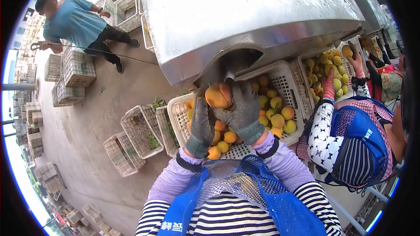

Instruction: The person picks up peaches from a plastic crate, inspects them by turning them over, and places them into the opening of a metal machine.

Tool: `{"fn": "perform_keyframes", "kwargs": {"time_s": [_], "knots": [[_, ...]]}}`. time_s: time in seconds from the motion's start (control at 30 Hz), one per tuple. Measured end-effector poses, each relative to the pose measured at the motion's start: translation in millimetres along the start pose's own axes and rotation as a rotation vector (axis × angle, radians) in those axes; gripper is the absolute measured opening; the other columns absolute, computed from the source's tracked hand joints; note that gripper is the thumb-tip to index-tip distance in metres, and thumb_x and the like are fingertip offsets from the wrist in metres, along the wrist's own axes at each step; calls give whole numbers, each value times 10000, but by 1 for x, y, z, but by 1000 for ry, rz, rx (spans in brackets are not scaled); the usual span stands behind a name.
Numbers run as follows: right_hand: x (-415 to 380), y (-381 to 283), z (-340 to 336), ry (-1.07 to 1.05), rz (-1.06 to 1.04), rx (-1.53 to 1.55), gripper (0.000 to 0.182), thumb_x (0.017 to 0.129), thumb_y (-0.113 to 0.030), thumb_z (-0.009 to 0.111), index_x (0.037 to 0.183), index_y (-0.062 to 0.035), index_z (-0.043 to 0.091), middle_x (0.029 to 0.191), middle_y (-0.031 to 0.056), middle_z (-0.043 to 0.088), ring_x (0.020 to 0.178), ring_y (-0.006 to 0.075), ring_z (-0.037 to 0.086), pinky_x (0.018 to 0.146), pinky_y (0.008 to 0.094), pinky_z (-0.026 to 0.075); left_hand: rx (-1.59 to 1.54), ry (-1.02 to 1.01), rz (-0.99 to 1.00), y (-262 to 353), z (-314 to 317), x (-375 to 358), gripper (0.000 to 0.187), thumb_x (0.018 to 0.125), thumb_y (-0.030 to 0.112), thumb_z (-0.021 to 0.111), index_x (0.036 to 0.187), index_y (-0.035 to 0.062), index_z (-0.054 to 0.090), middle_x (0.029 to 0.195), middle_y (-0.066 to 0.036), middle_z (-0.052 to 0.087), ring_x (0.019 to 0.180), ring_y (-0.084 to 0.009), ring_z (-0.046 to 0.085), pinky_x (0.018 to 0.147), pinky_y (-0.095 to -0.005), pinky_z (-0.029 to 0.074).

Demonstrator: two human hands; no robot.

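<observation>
Both my hands wear dark grey work gloves. My left hand (200, 126) has its fingers closed along the left side of a large orange-red peach (218, 95). My right hand (244, 112) grips the same peach from the right. The peach is held up just below the dark opening (234, 61) of a metal machine. Beneath my hands is a white plastic crate (286, 78) with yellow, orange and greenish peaches (277, 120) in it. My hands hide the middle of the crate.
The metal machine housing (253, 4) overhangs the crate. At right, a co-worker (350, 140) handles peaches over another crate (306, 78). Crates (142, 131) stand on the floor at left. Farther off, a person in a blue shirt (72, 17) holds a long thin rod or cord.
</observation>
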State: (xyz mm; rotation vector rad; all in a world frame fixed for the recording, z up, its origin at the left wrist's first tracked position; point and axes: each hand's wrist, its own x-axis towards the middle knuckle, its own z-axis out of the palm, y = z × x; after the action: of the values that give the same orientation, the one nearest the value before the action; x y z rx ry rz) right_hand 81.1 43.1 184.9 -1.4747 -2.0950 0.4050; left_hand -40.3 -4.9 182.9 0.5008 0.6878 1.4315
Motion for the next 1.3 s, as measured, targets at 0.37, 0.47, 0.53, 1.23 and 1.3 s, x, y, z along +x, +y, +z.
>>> {"fn": "perform_keyframes", "kwargs": {"time_s": [0.37,0.47,0.53,1.23,1.3], "knots": [[78,42,12,40,32,174,399,779,-377,789,1039,-95,680,988,126,682,849,318,660,751,440,526,334,461,-271,-83,-86,-1,416,1032,279,436,1397,86,475,1346,-135,533,1151,-243,555,939,-399,482],[16,107,11,96,260,317,282,829,-242,722,1046,-69,670,986,159,670,921,327,651,780,442,518,1579,-30,61,-153,-117,34,487,934,121,493,1418,87,456,1392,-182,490,1319,-324,456,1069,-419,410],[-27,170,53,24,336,115,283,883,-87,620,1154,-5,624,1038,199,649,956,326,647,786,444,506,1979,-173,135,-193,-128,65,481,918,112,513,1399,88,486,1388,-191,495,1334,-336,448,1087,-426,394],[-41,126,-6,-511,467,1430,724,815,-182,727,1461,-52,428,1441,131,483,1311,267,480,1097,378,390,186,-61,-678,-122,-148,28,573,802,247,768,1294,34,567,1216,-122,635,1107,-275,616,959,-390,506],[-45,108,-9,-544,340,1330,689,837,-191,720,1451,-42,445,1439,131,488,1311,257,478,1103,370,385,147,-71,-556,-79,-78,10,637,811,228,764,1364,40,512,1278,-126,595,1176,-245,577,1002,-377,483]]}}
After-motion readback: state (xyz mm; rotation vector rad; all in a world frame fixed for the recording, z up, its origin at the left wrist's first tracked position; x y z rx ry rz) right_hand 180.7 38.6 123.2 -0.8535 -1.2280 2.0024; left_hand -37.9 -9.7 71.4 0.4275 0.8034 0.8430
